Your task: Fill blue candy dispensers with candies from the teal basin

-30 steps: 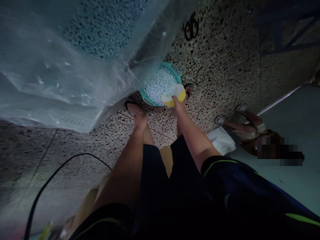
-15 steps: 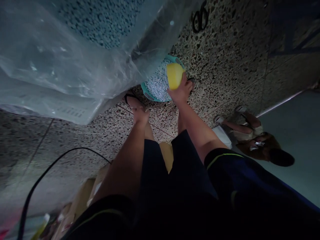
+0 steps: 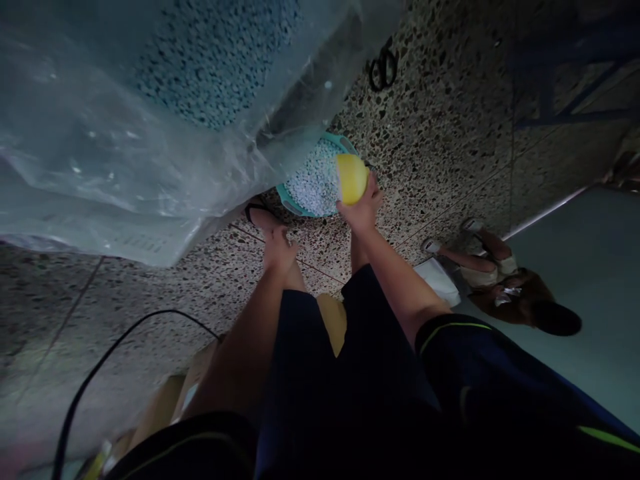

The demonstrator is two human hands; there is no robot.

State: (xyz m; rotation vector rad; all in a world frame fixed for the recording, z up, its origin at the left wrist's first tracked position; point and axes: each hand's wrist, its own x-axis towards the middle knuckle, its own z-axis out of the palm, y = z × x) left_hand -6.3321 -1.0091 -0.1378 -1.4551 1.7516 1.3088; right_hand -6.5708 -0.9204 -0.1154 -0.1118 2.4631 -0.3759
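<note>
My right hand (image 3: 361,205) is closed around a yellow bowl (image 3: 353,179), which is tilted on its side with its mouth facing left. The bowl is over the right side of a teal basin (image 3: 294,204) on the floor, filled with small pale pellets (image 3: 313,179). Whether the bowl has anything inside is hidden. Lower left, my left hand (image 3: 279,249) rests against my left lower leg with nothing visible in it. Its fingers show only in part and look loosely spread.
A large clear plastic bag (image 3: 150,173) with bluish pellets (image 3: 225,67) fills the upper left and overhangs the basin. A black coil (image 3: 383,69) lies on the speckled floor. Another person (image 3: 505,280) sits at the right by a white box (image 3: 437,280). A black cable (image 3: 125,343) curves at lower left.
The view has shifted, so the basin sits lower in the picture. My right hand and the yellow bowl have moved slightly toward me and to the right over the basin. My left hand stays on the leg.
</note>
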